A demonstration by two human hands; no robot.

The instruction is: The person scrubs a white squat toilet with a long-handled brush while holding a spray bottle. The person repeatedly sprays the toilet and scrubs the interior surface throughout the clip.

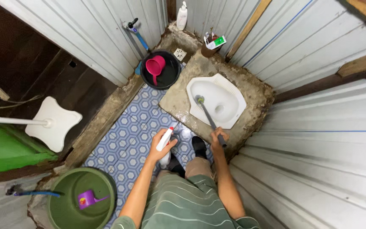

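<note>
My left hand [162,146] grips a white bottle with a red cap [164,140], held above the blue patterned floor tiles [128,131]. My right hand [218,138] is closed on the dark handle of a toilet brush [208,116]. Its brush head rests inside the white squat toilet pan [217,99], near the pan's left side. The pan is set in a raised concrete slab [250,97]. My feet in dark socks stand on the tiles just in front of the slab.
A black bucket [170,78] with a pink dipper [154,67] sits under a blue tap [134,29] at the back. A green bucket [64,199] holding a purple scoop [86,198] stands front left. Corrugated metal walls close in on the right and back.
</note>
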